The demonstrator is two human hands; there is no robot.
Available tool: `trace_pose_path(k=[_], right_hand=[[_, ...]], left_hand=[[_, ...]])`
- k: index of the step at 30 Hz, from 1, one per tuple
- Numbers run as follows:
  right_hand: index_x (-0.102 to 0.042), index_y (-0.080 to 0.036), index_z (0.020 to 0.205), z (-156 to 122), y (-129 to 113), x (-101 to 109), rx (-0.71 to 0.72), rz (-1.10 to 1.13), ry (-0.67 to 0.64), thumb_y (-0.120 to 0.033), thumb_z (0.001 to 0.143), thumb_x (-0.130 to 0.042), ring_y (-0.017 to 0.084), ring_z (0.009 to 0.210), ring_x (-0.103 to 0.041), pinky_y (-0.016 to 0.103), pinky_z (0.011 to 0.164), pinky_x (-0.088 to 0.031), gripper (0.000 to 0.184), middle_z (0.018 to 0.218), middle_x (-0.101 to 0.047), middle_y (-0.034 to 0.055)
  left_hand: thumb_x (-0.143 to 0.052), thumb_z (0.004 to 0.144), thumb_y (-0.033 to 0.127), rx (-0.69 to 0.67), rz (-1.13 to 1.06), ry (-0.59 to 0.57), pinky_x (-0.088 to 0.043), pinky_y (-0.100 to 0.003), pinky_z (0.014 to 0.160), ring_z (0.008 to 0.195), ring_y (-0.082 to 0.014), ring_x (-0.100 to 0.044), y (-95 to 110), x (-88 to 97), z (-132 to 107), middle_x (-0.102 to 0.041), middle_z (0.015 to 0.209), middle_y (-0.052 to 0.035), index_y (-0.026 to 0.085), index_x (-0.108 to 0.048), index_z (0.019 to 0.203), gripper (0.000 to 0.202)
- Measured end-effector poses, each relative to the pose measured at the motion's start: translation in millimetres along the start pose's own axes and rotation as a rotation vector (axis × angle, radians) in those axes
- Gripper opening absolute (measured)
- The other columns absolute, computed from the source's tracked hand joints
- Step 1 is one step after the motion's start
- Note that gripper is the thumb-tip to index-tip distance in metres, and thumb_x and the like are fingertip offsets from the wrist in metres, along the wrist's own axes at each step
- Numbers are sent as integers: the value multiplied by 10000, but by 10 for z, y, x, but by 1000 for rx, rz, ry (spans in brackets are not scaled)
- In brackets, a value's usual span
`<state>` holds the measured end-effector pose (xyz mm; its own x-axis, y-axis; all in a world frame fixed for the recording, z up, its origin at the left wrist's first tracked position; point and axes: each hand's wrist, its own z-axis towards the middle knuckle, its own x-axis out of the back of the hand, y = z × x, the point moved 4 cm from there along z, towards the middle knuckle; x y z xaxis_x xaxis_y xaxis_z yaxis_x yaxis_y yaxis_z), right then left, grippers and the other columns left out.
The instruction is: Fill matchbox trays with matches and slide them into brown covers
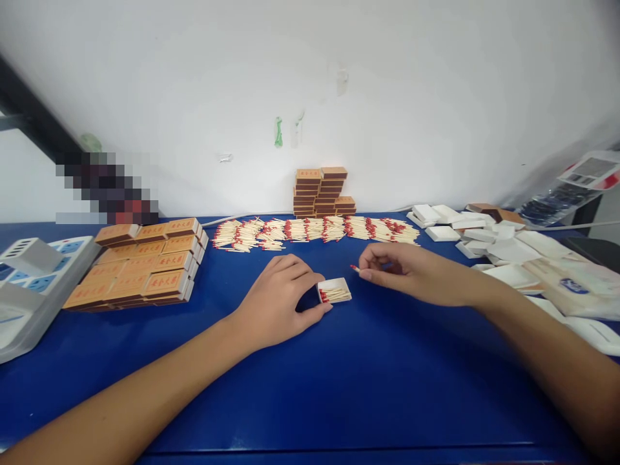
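Note:
A small white matchbox tray lies on the blue table, partly filled with red-tipped matches. My left hand rests beside it, thumb and fingers closed on the tray's left end. My right hand hovers just right of the tray, fingers pinched on matches whose red tips stick out toward the tray. A long row of loose matches lies beyond both hands.
Orange filled matchboxes are stacked at the left, and a smaller stack stands against the wall. Empty white trays are heaped at the right with plastic bags. A power strip sits at the far left.

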<state>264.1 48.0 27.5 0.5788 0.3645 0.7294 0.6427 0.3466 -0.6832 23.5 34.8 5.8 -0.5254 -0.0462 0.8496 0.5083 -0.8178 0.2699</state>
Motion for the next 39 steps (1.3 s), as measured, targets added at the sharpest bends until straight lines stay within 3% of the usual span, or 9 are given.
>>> trace_pose_path(k=[7,15,19,24,27,30,35,39], right_hand=[[-640,-232,983,19,-183,-279,68,-79,-20,-475,1057,-540,186,751,-575,316,665,-438,273,890,-671,31],[-629,-238,990,6,-197,-351,129,-184,21,-386,1073,-541,194,804,-611,326,699,-434,191,972,-691,49],[-650,-242,1019,16,-226,-351,144,-226,51,-383,1076,-532,188,764,-602,322,682,-425,192,914,-680,35],[-675,-243,943,-6,-49,-16,107,-358,190,-371,1026,-546,198,704,-590,335,654,-413,200,800,-670,39],[-694,-235,881,-67,278,338,-83,-516,277,-412,967,-607,243,729,-616,370,646,-408,215,818,-699,84],[-724,-238,889,-120,623,580,-271,-531,242,-480,913,-688,271,704,-633,390,623,-416,246,811,-724,96],[-704,-257,824,-115,896,595,-328,-410,94,-641,908,-686,265,656,-634,392,606,-425,393,769,-741,84],[-673,-250,805,-97,809,519,-259,-411,120,-643,958,-609,257,677,-635,384,621,-426,426,804,-743,89]], left_hand=[[-739,993,388,-32,12,-11,-505,-461,999,1116,-281,-666,30,-19,8,-768,1081,-77,191,-727,1220,301],[-738,996,371,-64,15,8,-504,-453,999,1113,-279,-666,61,-11,30,-773,1087,-80,178,-721,1191,275],[-742,992,372,-58,8,-10,-504,-458,1001,1113,-281,-665,58,-16,38,-774,1082,-78,177,-722,1196,283],[-759,982,374,-26,-4,-10,-513,-455,995,1110,-277,-673,22,1,15,-769,1081,-77,195,-728,1197,281],[-755,987,377,-29,-2,2,-514,-457,996,1097,-277,-680,-1,18,-5,-769,1068,-77,198,-729,1200,279],[-755,986,376,-28,-4,5,-514,-455,1001,1095,-274,-679,-17,24,-16,-767,1064,-77,190,-730,1197,282],[-756,986,380,-16,-6,1,-517,-455,1003,1094,-273,-679,-18,22,-16,-767,1069,-78,191,-732,1200,287],[-756,983,378,-15,-6,6,-520,-456,1006,1098,-274,-685,-13,25,-13,-772,1072,-78,202,-736,1196,277]])
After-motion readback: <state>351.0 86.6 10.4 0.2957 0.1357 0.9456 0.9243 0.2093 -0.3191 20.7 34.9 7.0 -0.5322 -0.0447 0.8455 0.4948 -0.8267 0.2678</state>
